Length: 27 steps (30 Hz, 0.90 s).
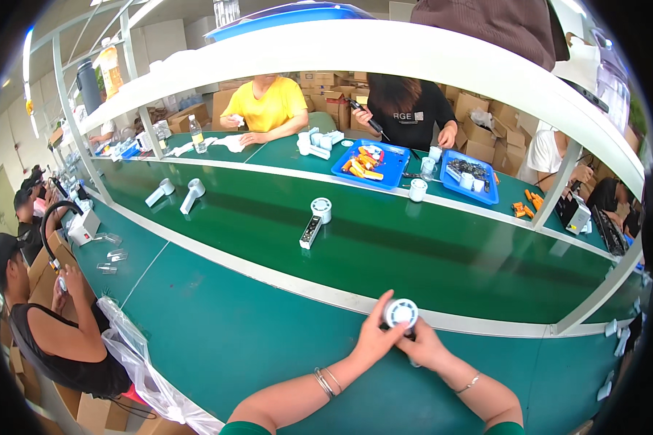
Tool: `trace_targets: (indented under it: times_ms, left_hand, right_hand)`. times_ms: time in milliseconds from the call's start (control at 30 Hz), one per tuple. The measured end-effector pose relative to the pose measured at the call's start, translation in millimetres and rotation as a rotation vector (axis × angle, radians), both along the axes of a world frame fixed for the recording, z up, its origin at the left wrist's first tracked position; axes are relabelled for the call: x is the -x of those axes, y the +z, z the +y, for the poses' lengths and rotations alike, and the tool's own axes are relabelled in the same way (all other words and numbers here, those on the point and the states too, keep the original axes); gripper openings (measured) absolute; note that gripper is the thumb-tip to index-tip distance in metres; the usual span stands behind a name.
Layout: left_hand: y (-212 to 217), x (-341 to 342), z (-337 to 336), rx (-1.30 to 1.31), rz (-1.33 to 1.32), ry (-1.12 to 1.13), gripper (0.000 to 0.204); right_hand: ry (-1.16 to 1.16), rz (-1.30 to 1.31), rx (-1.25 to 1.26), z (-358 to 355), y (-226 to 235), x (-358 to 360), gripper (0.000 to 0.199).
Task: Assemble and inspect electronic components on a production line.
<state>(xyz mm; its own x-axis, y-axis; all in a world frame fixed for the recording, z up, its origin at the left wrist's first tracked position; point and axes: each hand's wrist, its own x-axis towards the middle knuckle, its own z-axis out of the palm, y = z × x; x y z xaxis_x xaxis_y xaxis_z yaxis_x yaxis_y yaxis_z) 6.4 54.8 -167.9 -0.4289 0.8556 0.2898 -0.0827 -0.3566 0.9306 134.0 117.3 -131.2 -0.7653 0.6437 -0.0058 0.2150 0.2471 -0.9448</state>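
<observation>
Hands [374, 336] [426, 348] hold a white device [401, 312]; lettering [408, 116] marks a black shirt [429, 100].

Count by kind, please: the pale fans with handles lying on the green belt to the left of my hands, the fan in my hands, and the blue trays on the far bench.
Fans lying on the green belt: 3
Fan in your hands: 1
Blue trays on the far bench: 2
Total: 6
</observation>
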Motion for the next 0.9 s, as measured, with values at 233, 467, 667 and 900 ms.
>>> trace_targets:
  times_ms: [233,467,667,900]
  left_hand:
    - [19,16,-1,0.034,-0.347,0.135,0.045]
    - [9,20,2,0.103,-0.293,-0.015,0.049]
    - [9,21,2,0.108,-0.263,-0.021,0.049]
    - [10,21,3,0.090,-0.281,-0.014,0.051]
  right_hand:
    - [0.071,0.146,0.596,-10,-4,14,0.037]
    - [-0.011,0.242,0.462,-16,-24,11,0.042]
    - [0.003,0.263,0.420,-18,-23,10,0.039]
    - [0.027,0.277,0.410,-17,-25,11,0.038]
